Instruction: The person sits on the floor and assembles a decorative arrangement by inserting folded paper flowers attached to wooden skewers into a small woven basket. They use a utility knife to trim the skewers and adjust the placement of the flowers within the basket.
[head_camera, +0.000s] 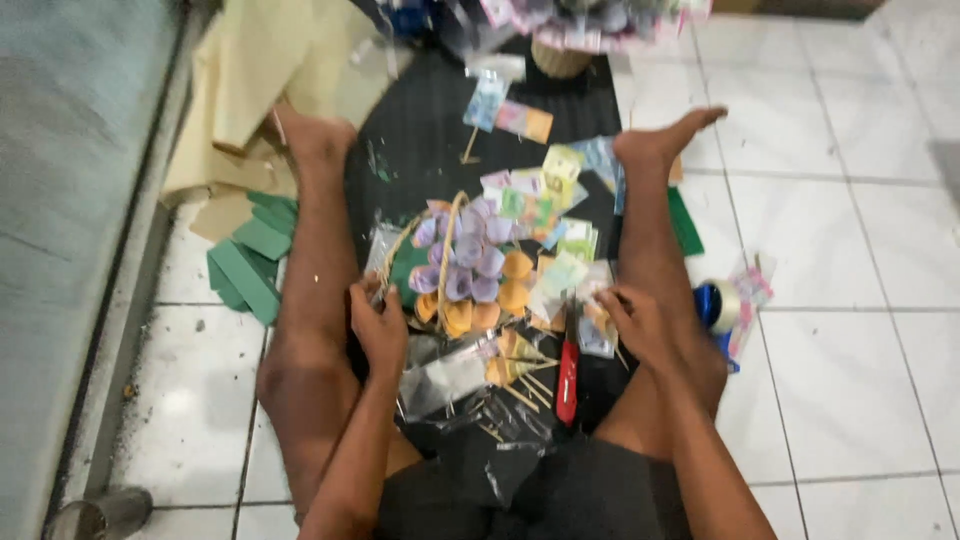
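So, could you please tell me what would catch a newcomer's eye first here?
Probably the basket of purple and orange paper cones between the person's legs, on a black mat. The left hand rests at its rim, the right hand by wrapped pieces; green foam blocks lie left.

A person sits on the white tiled floor (850, 380), legs spread around a basket (452, 262) of purple and orange folded paper cones. The left hand (380, 325) grips its rim; the right hand (632, 322) touches what seems, through blur, a clear-wrapped piece. Red-handled cutter (567, 378) lies between.
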